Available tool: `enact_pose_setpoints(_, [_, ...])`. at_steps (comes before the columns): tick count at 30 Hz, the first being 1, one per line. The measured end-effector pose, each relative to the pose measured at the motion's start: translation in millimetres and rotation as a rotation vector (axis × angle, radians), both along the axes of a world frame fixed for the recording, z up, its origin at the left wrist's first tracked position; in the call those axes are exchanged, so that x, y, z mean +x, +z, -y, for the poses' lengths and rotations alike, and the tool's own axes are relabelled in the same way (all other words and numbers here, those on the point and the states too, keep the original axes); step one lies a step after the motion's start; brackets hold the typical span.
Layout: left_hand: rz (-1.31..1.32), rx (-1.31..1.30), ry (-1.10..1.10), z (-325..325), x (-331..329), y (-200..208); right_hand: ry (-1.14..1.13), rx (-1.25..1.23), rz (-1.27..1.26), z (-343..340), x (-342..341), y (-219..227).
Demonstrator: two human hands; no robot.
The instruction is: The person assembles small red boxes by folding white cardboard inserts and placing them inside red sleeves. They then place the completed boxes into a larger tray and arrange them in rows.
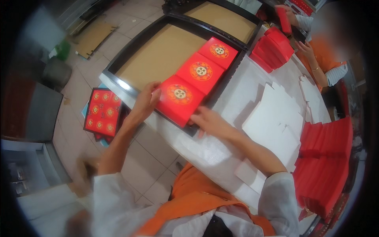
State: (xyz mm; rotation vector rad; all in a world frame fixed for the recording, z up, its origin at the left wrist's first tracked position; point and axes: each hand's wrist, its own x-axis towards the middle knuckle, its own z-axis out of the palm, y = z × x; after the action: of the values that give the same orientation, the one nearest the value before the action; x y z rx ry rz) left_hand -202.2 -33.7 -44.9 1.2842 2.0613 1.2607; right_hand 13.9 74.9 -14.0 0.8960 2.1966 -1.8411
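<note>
A red square box (179, 94) with a round gold and orange emblem is held between my two hands, at the near end of a black-rimmed tray (124, 85) with a brown base. My left hand (147, 100) grips its left edge with bent fingers. At its near right corner, my right hand (211, 121) has its fingers curled against the side; some fingertips are hidden. Beyond it, a second red box (200, 71) and a third red box (218, 51) lie in line along the tray's right side, each with the same emblem.
Another black-rimmed tray (221, 17) lies behind. Right of me are white flat card pieces (272, 118), stacked red card (323, 162) and a red pile (272, 49). A co-worker's hand (306, 49) is at the far right. Red patterned panels (103, 111) sit low at left.
</note>
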Motion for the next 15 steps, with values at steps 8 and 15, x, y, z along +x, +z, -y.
enact_pose_setpoints(8, [-0.217,-0.143,-0.051,-1.2,4.9,-1.4,0.097,0.736,-0.174,15.1,3.6,-3.7])
enact_pose_setpoints(15, [-0.067,-0.165,-0.214,-4.9,-4.4,7.6,0.072,0.958,-0.239,20.5,0.8,-28.5])
